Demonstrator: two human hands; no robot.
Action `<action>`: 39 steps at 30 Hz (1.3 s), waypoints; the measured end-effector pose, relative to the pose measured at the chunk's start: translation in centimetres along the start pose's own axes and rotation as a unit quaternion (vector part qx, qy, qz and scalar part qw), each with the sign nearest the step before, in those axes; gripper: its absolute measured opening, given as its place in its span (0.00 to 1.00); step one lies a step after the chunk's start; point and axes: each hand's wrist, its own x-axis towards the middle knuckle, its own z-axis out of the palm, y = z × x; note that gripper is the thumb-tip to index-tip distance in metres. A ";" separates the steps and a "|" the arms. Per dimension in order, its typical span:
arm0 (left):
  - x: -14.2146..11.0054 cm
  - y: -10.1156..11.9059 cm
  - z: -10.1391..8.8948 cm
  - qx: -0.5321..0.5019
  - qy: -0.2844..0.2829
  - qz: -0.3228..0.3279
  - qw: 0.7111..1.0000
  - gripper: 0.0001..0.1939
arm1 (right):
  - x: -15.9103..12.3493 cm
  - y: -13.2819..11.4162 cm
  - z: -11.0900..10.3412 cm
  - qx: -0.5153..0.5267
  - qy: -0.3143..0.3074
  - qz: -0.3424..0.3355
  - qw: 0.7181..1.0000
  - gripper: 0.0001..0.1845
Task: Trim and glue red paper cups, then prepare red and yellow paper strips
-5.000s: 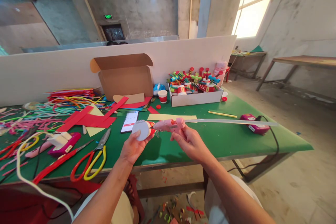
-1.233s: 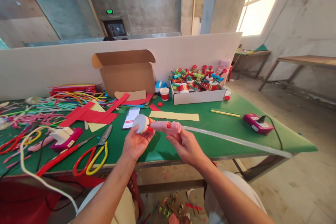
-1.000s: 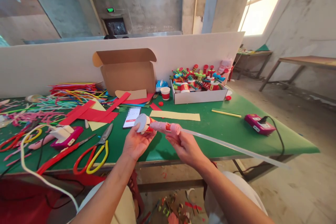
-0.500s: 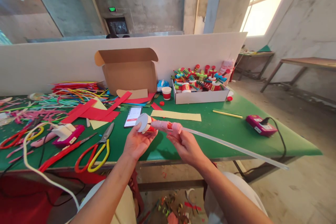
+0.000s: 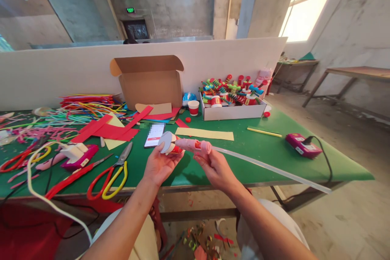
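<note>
Since five seconds ago, the long translucent glue stick (image 5: 271, 168) has dipped at its far end — from about three o'clock to between three and four — and the small white-and-red paper cup (image 5: 169, 143) has tilted its pale round end further toward nine.

Reckoned from that cup, a tangle of pink fuzzy stems (image 5: 51, 132) lies just past nine o'clock at the far left. Next come a magenta power block (image 5: 79, 159) bearing a white plug, at nine, and metal scissors (image 5: 114, 174) with one red and one yellow handle, at eight, blades aimed toward one. A white-screened phone (image 5: 154, 135) lies at ten.

The left hand (image 5: 160, 166) clasps the cup above the green table (image 5: 262, 146), thumb on its pale end. The cup's axis runs from ten to four. A pink hot-glue gun (image 5: 195, 146) aims its nozzle just above nine, at the cup's side — whether they touch, I cannot tell. Well apart from the left, the right hand (image 5: 217, 168) is closed round the gun's grip; the glue stick trails behind it.

Farther right, a white cardboard tray (image 5: 234, 112) full of colourful figures sits at two.
</note>
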 end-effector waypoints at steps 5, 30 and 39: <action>0.1 0.1 -0.2 0.000 -0.007 -0.005 1.000 0.09 | 0.0 0.0 0.0 -0.002 -0.001 0.004 1.000 0.07; 0.3 0.1 -0.8 0.026 -0.032 -0.003 0.999 0.15 | 0.1 0.3 0.0 0.021 0.019 0.031 0.999 0.09; 0.5 0.2 -0.9 0.025 -0.028 -0.006 0.999 0.17 | 0.0 0.4 0.0 0.012 0.010 0.037 0.999 0.10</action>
